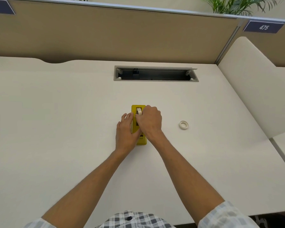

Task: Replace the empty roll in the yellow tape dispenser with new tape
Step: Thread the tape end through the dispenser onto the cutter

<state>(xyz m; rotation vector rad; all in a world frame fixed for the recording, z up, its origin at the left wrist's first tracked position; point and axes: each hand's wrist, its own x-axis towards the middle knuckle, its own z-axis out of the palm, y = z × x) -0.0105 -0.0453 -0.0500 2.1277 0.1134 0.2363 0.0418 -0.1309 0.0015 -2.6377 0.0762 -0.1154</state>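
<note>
Office cubicle with a pale worktop (56, 112) and tan partition.

A cream worktop meets a tan fabric partition (105, 33) capped by a grey rail. An open grey cable tray (155, 74) is set into the surface near the back. A rounded cream side divider (253, 83) stands at right, under a dark blue sign (263, 27) reading 475. Green plant fronds (237, 5) rise behind. Lighting is soft and even.

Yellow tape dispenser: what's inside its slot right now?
A cream tape roll stands on edge in the yellow tape dispenser, gripped by the right hand. The left hand rests along its left side. The hands cover the hub and the slot's middle.
</note>
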